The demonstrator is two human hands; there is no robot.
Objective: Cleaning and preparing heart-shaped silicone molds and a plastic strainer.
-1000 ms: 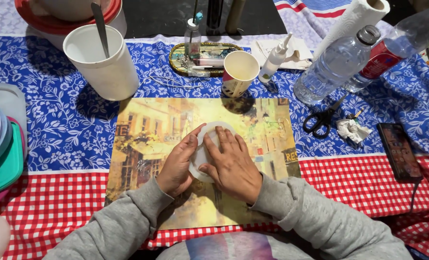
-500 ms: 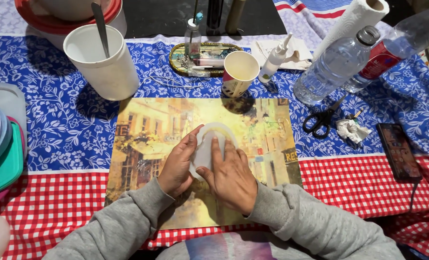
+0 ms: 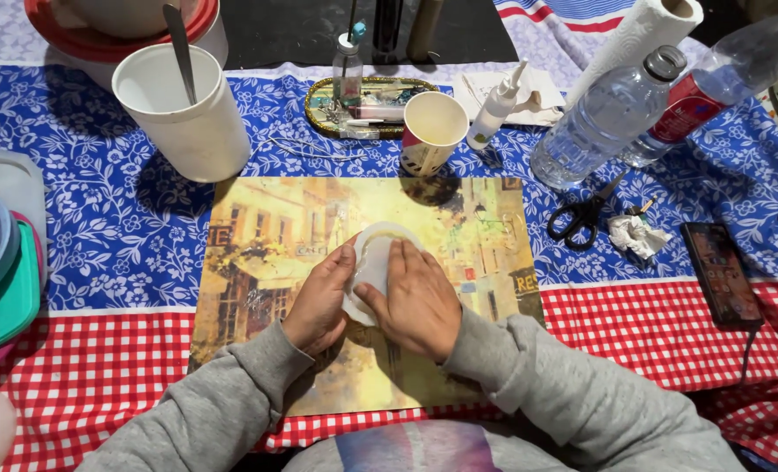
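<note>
Several stacked plastic lids (image 3: 0,271) in grey, teal and pink sit at the far left edge of the table. Next along stands a big white cup (image 3: 183,118) with a spoon handle (image 3: 179,48) poking out of it. Right of that lies a placemat (image 3: 258,253) printed with a street painting, and on its middle rests a round white piece (image 3: 376,262), flat and pale. The left hand (image 3: 319,301) curls against the piece's left rim, fingers bent around it and touching. The right hand (image 3: 419,301) lies flat and open on top, fingers spread and pressing down. Behind the mat stands a small paper cup (image 3: 432,131), with an oval tray (image 3: 371,100) of small bits beyond it. Further right come a clear water bottle (image 3: 603,118), black scissors (image 3: 581,214), a crumpled paper scrap (image 3: 635,236) and a dark phone (image 3: 721,275) near the red-checked cloth.
</note>
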